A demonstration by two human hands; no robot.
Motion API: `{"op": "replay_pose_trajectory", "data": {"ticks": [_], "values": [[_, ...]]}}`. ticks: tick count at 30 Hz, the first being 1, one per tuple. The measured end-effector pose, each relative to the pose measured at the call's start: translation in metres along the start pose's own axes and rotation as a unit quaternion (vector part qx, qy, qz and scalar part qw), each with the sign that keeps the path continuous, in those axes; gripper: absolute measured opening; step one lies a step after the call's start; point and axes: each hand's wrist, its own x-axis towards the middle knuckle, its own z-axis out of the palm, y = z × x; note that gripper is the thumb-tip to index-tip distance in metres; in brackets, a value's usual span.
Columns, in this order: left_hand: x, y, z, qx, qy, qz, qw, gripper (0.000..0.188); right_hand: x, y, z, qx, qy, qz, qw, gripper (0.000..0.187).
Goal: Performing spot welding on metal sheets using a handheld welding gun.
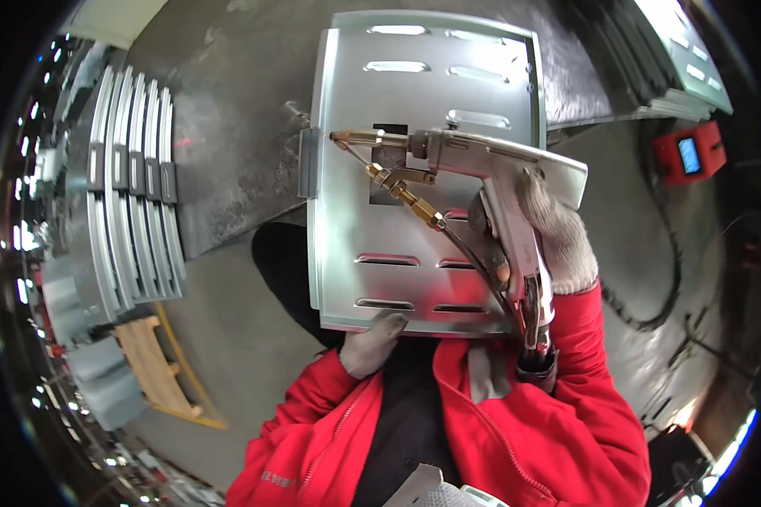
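A shallow sheet-metal panel [340, 220] with folded edges, slots and a dark rectangular cut-out lies in front of me, its far part over a grey metal table [237, 101]. My left hand [374, 345], in a pale glove, grips its near edge, thumb on top. In my gloved right hand [560, 235] is a handheld welding gun [469, 154], held above the panel. Its copper-coloured nozzle [359, 137] points left, toward a dark grey handle [309, 162] on the panel's left edge. A brass-fitted wire guide [410, 201] slants up to the nozzle tip. A small red light spot shows near the handle.
Several similar panels with dark handles [120, 169] stand in a row at the left. More slotted panels [693, 51] are stacked at the far right. A red box with a lit screen [690, 154], a black cable [675, 279] and a wooden pallet [150, 359] are also around me.
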Motion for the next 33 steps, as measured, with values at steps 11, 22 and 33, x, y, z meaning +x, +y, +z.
{"op": "replay_pose_trajectory", "data": {"ticks": [11, 22, 33], "values": [[-0.014, -0.017, -0.030, -0.051, 0.115, -0.115, 0.985, 0.031, 0.017, -0.013, 0.005, -0.018, 0.051, 0.160, 0.986, 0.048], [-0.018, -0.039, -0.052, 0.197, 0.061, -0.008, 0.978, 0.044, 0.022, -0.010, 0.007, 0.004, 0.057, 0.174, 0.983, 0.048], [-0.019, -0.024, -0.058, 0.520, -0.055, 0.090, 0.848, 0.039, 0.023, -0.010, 0.006, 0.006, -0.003, 0.140, 0.990, 0.055]]}}
